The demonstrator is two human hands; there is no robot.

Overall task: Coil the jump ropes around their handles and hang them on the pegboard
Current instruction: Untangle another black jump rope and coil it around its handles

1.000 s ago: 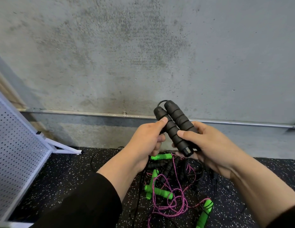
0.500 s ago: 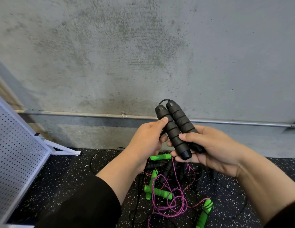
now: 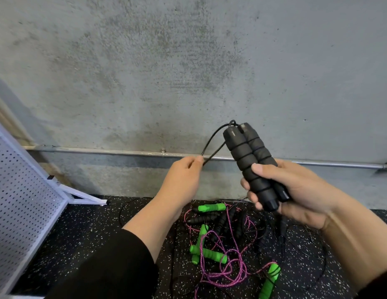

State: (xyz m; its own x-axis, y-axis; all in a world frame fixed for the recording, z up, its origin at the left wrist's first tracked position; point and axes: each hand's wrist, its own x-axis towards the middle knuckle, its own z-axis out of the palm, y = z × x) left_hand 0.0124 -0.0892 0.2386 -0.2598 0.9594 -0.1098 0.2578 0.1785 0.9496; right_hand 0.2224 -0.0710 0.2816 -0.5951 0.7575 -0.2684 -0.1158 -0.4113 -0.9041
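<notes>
My right hand (image 3: 289, 190) grips two black foam jump-rope handles (image 3: 246, 160) side by side, tilted with their tops up and to the left. A thin black cord (image 3: 212, 141) leaves the handle tops in two strands and runs down-left to my left hand (image 3: 184, 180), which pinches it between thumb and fingers. On the floor below lies a tangled pile of ropes (image 3: 227, 251): green handles with a pink cord and several black handles with black cords. The white pegboard (image 3: 22, 208) leans at the left edge of the view.
A grey concrete wall (image 3: 188, 72) fills the background, with a metal conduit pipe (image 3: 102, 150) running along it low down. The floor is black speckled rubber (image 3: 91, 229). The pegboard's white foot (image 3: 84, 197) juts out onto the floor at the left.
My left hand let go of the handles and moved left, now pinching the cord and drawing it out taut. My right hand shifted right, still holding both handles.
</notes>
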